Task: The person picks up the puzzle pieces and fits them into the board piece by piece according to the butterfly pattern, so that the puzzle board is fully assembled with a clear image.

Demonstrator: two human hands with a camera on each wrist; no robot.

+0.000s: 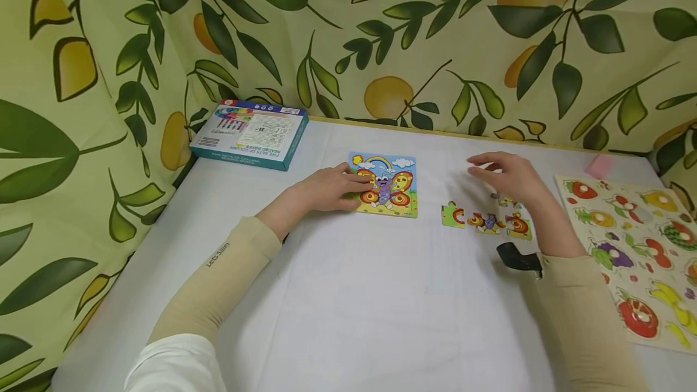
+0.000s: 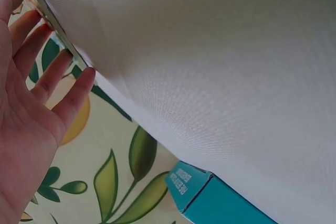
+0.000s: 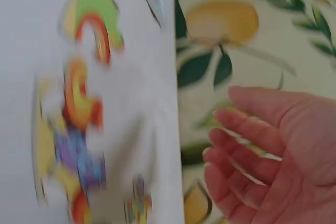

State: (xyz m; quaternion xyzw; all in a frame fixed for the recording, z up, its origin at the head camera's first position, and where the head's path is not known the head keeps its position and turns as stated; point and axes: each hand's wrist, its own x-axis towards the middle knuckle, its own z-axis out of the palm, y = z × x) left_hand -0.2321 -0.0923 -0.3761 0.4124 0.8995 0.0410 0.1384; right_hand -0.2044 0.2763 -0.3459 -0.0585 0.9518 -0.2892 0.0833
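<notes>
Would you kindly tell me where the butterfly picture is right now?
In the head view, the butterfly picture lies near mid-frame, with the left hand on its left side and loose puzzle pieces to its right.

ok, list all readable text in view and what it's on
"FIVE SETS OF COLUMN BEADED BOXES": teal-sided box, upside down in head view.
"Let's Slim": beige left arm sleeve.
Too small or blurred: the box's other print, including its white sticker; the mark at the butterfly picture board's lower right corner.
</notes>
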